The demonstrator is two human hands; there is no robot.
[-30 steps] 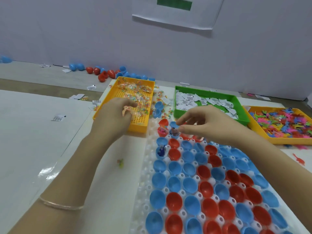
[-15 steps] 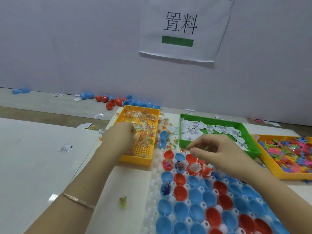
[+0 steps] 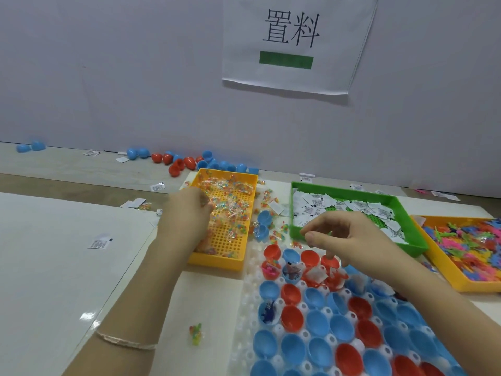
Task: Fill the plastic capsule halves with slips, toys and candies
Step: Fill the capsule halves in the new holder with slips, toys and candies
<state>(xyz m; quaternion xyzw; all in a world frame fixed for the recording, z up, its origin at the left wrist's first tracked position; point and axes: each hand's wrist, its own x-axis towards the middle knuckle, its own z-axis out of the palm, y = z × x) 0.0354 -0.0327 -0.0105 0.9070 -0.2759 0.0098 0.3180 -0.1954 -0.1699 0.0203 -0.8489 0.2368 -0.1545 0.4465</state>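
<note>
A white holder (image 3: 252,267) carries rows of open blue and red capsule halves (image 3: 317,327). The far halves (image 3: 291,272) hold slips and toys, and the nearer ones look empty. My left hand (image 3: 187,215) reaches into the yellow candy tray (image 3: 217,263), its fingers curled down onto the candy packets (image 3: 235,213). Just above the far row hovers my right hand (image 3: 349,240). Its thumb and forefinger are close together with nothing seen between them, and one finger dips toward a red half (image 3: 332,263). Behind it are the green slip tray (image 3: 295,229) and the orange toy tray (image 3: 444,278).
One candy packet (image 3: 195,333) lies loose on the table by my left forearm. Two blue halves (image 3: 263,223) and spilled candies sit between the candy and slip trays. More capsule halves (image 3: 187,162) lie along the grey wall. A slip (image 3: 100,241) lies on the white board at left.
The camera has tilted up. My left hand moved further into the candy tray. My right hand lifted off the far capsule halves and drew slightly right.
</note>
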